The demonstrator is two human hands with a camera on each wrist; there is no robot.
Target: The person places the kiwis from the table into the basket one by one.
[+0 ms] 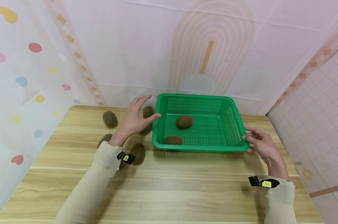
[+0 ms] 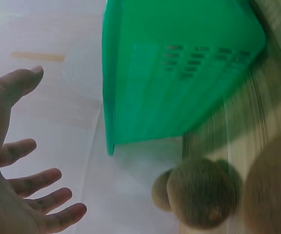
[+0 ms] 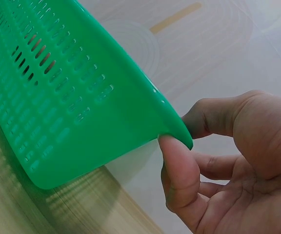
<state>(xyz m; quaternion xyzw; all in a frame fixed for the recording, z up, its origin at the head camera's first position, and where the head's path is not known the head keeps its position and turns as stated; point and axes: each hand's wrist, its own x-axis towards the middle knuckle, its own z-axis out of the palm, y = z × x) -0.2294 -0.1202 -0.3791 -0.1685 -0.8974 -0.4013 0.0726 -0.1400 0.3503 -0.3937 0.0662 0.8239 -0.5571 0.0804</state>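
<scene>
Overall, left hand (image 1: 130, 120) free, right hand (image 1: 262, 145) pinching one green basket (image 1: 199, 148) — two kiwis (image 1: 184, 121) inside, at least five kiwis (image 1: 110, 119) outside

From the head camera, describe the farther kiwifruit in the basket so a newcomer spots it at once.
At the far side of the wood-grain table, find the green plastic basket. Inside, the farther kiwifruit of the two lies whole in view; the nearer kiwifruit is partly hidden by the basket's near rim.
</scene>
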